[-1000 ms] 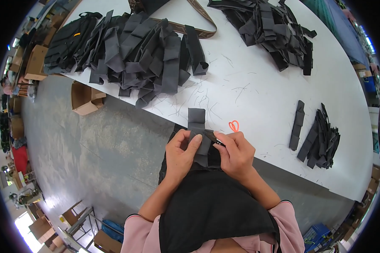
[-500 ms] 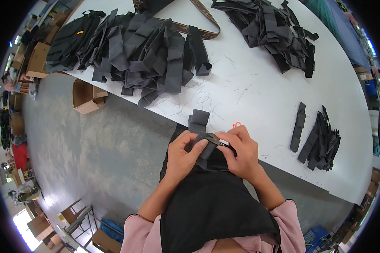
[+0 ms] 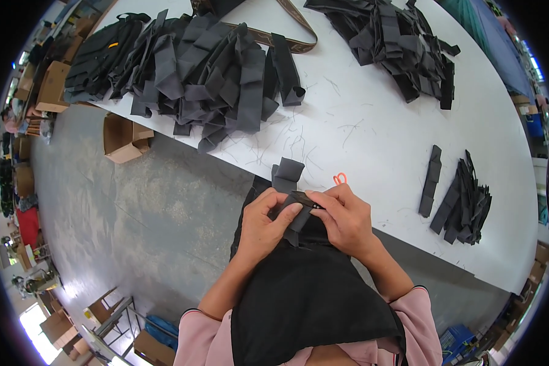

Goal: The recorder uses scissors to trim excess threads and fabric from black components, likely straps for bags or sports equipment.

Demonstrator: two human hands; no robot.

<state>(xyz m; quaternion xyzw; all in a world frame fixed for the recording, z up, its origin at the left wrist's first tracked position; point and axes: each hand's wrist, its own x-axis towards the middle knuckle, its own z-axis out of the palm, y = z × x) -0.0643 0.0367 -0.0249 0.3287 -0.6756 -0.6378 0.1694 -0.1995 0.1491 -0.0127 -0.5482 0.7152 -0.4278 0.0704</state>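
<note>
My left hand [image 3: 263, 222] and my right hand [image 3: 346, 218] pinch a dark grey fabric strap [image 3: 293, 204] between them, at the top of a black fabric piece [image 3: 308, 293] that hangs down over my lap. The strap's far end [image 3: 287, 172] lies on the edge of the white table [image 3: 372, 140]. Orange-handled snips [image 3: 340, 179] lie on the table just beyond my right hand, mostly hidden by it.
A big heap of grey straps [image 3: 213, 73] covers the table's far left, another dark heap [image 3: 396, 43] sits far right. A small stack of straps [image 3: 463, 198] and a single strap [image 3: 432, 180] lie at the right. An open cardboard box [image 3: 123, 137] stands on the floor.
Both hands have drawn the strap nearer to me and closed in over it. The snips are now more hidden behind my right hand.
</note>
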